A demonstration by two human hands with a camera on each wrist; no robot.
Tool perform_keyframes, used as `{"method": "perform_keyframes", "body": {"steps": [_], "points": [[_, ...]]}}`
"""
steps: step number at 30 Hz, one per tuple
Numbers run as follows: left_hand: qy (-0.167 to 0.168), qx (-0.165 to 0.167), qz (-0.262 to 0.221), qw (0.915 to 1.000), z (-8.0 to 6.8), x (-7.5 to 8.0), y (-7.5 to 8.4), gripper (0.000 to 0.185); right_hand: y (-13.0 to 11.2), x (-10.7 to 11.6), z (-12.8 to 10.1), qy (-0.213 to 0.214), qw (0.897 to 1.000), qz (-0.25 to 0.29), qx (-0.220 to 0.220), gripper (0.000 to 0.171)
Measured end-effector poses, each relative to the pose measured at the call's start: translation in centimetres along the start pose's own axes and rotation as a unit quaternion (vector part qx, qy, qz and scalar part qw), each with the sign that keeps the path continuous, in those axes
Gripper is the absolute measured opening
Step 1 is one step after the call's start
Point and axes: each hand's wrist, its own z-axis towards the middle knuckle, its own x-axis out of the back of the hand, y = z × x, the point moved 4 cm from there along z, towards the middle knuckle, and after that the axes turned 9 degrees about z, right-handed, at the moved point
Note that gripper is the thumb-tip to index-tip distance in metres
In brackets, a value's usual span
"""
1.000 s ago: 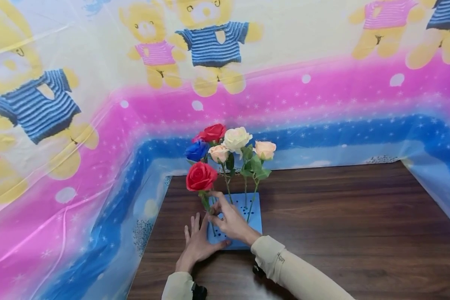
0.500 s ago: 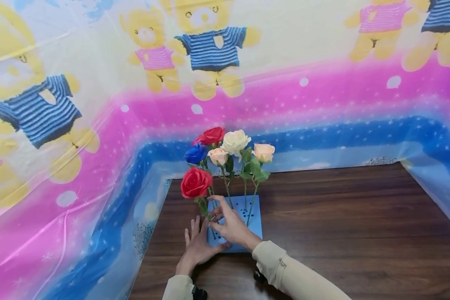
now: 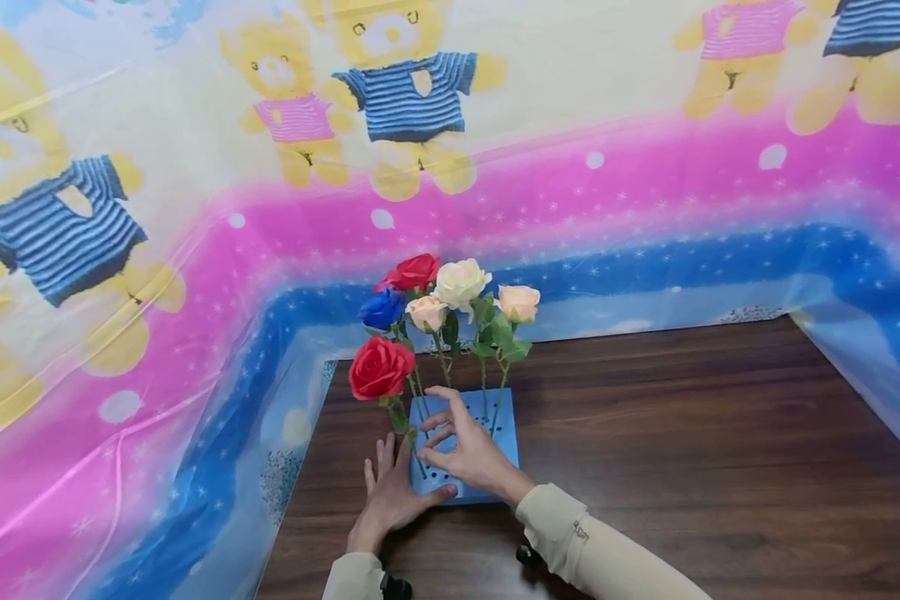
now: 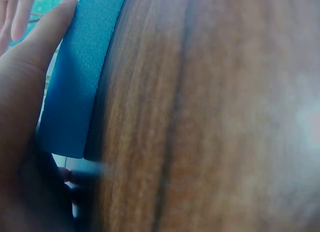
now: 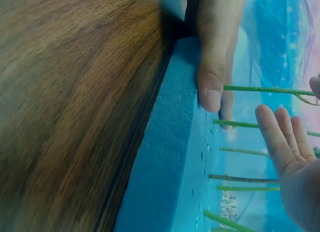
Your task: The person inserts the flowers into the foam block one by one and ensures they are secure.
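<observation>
A red rose (image 3: 381, 367) stands at the front left of the blue foam block (image 3: 504, 467), its stem running down into the block's top. My right hand (image 3: 468, 446) is over the block, fingers spread and tips close beside that stem. In the right wrist view, several straight fingers of the right hand (image 5: 290, 147) show near the green stems (image 5: 245, 124). My left hand (image 3: 396, 500) lies at the block's front left corner. Its thumb (image 5: 210, 86) presses on the top edge, while the other fingers stretch along the left side.
Behind stand a blue rose (image 3: 382, 309), another red rose (image 3: 416, 272), a white rose (image 3: 461, 282) and two peach roses, one left (image 3: 426, 313) and one right (image 3: 518, 302). Small holes dot the block. The brown wooden table (image 3: 682, 433) meets a bear-print cloth (image 3: 570, 200).
The front red rose has shifted left and slightly lower. My right hand's fingers have spread from their pinch on its stem. The left hand keeps its place on the block.
</observation>
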Motion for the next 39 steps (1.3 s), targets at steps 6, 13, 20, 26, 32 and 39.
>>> {"method": "perform_keyframes", "body": {"steps": [6, 13, 20, 26, 32, 39], "points": [[0.005, 0.002, 0.01, 0.9999, -0.1, 0.1, -0.5, 0.134, -0.6, 1.0, -0.9, 0.006, 1.0, 0.018, -0.01, 0.091], [0.007, 0.016, 0.016, 0.9997, -0.6, 0.2, -1.3, 0.135, -1.6, 3.2, -2.0, 0.005, 0.999, 0.034, -0.008, 0.095], [0.015, 0.009, 0.02, 0.9996, -0.8, 0.7, -1.6, 0.135, -2.7, 6.7, -3.1, 0.052, 0.997, 0.055, 0.005, 0.1], [0.015, 0.002, 0.013, 0.9998, -0.8, 0.6, -1.6, 0.136, -3.6, 11.2, -5.4, 0.115, 0.991, 0.064, 0.01, 0.104], [0.011, -0.013, 0.009, 0.9998, -0.5, 0.7, -1.2, 0.136, -3.9, 17.7, -10.0, 0.191, 0.981, 0.017, 0.016, 0.089], [0.014, -0.012, 0.014, 0.9997, -0.4, 1.1, -1.0, 0.136, -3.9, 24.8, -17.8, 0.295, 0.953, -0.06, 0.033, 0.058]]}}
